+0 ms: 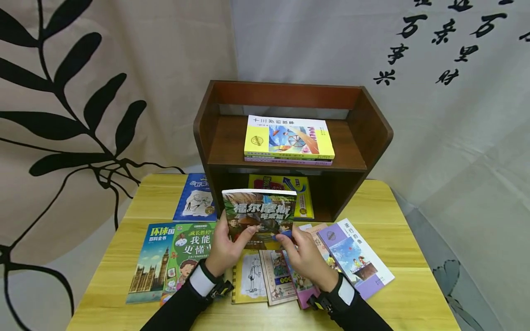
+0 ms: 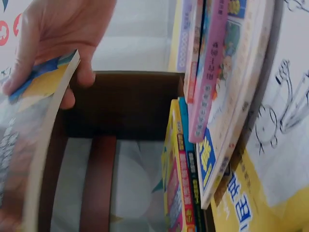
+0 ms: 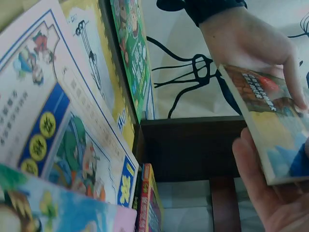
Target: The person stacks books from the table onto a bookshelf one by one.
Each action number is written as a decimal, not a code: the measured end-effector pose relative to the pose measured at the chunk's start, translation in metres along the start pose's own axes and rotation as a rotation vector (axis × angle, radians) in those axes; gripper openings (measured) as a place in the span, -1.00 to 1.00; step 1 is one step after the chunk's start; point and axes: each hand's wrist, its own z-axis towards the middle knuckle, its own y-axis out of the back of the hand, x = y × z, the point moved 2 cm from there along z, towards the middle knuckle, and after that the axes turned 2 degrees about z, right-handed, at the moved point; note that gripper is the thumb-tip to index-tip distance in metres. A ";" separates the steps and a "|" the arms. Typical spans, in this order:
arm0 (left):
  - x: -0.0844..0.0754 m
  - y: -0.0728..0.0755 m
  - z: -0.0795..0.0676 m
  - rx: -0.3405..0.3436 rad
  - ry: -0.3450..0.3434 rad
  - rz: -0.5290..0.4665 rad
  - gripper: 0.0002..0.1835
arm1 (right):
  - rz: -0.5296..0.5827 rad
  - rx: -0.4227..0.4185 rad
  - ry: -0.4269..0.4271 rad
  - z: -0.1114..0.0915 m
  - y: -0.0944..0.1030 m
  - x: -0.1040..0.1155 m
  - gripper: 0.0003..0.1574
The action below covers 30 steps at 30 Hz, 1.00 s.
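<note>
Both hands hold one book point(image 1: 261, 214) with a dark green and brown picture cover and large white Chinese characters, raised in front of the shelf's lower opening. My left hand point(image 1: 229, 246) grips its left side, thumb on the cover. On the lower right corner, my right hand point(image 1: 308, 257) pinches it the same way. The book's pale page edge shows in both wrist views. Below it, partly covered by the hands, lie a yellow-edged book with a line drawing point(image 1: 251, 276), a beige book point(image 1: 278, 280) and a purple-edged book point(image 1: 304, 282).
A brown two-tier shelf point(image 1: 352, 119) stands at the table's back. Its upper tier bears stacked books point(image 1: 290, 138); a yellow book point(image 1: 304, 202) lies in the lower. At left are a blue book point(image 1: 194, 197), a clock-tower book point(image 1: 151, 262) and a green book point(image 1: 186, 257); a purple-and-white book point(image 1: 358, 257) lies right.
</note>
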 end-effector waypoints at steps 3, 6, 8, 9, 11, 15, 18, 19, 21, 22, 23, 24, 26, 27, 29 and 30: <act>-0.002 0.006 0.004 -0.006 0.047 0.030 -0.29 | -0.048 -0.016 0.048 0.002 0.012 -0.001 -0.70; -0.005 0.017 0.008 -0.036 0.080 0.045 -0.33 | -0.094 -0.010 0.082 0.004 0.027 -0.004 -0.64; -0.008 0.025 0.011 -0.049 0.059 0.055 -0.35 | -0.109 0.002 0.087 0.005 0.037 -0.006 -0.64; -0.010 0.029 0.013 -0.051 0.041 0.066 -0.34 | -0.122 0.004 0.090 0.005 0.042 -0.007 -0.65; -0.013 0.037 0.017 -0.044 -0.012 0.091 -0.31 | -0.154 0.010 0.085 0.005 0.051 -0.009 -0.69; -0.023 0.044 0.028 0.047 -0.109 0.230 -0.25 | -0.214 0.038 0.068 0.005 0.064 -0.008 -0.73; -0.028 0.041 0.032 0.161 -0.126 0.365 -0.30 | -0.255 0.072 0.046 0.004 0.067 -0.006 -0.74; -0.029 0.039 0.032 0.200 -0.121 0.404 -0.35 | -0.268 0.082 0.041 0.004 0.067 -0.006 -0.76; -0.029 0.033 0.031 0.265 -0.109 0.458 -0.50 | -0.291 0.096 0.030 0.003 0.066 -0.005 -0.80; -0.027 0.031 0.030 0.290 -0.100 0.472 -0.57 | -0.299 0.100 0.024 0.003 0.066 -0.006 -0.82; -0.026 0.028 0.029 0.308 -0.100 0.483 -0.64 | -0.295 0.102 0.016 0.002 0.065 -0.006 -0.83; -0.025 0.026 0.028 0.317 -0.101 0.488 -0.69 | -0.285 0.102 0.006 0.002 0.064 -0.007 -0.84; -0.023 0.023 0.026 0.307 -0.113 0.491 -0.76 | -0.252 0.083 -0.021 0.000 0.063 -0.008 -0.82; -0.022 0.022 0.025 0.293 -0.117 0.488 -0.78 | -0.230 0.065 -0.035 0.000 0.063 -0.009 -0.79; -0.020 0.021 0.024 0.255 -0.128 0.468 -0.80 | -0.184 0.009 -0.063 0.000 0.063 -0.011 -0.66; -0.020 0.021 0.024 0.232 -0.130 0.452 -0.80 | -0.163 -0.028 -0.072 0.000 0.063 -0.011 -0.58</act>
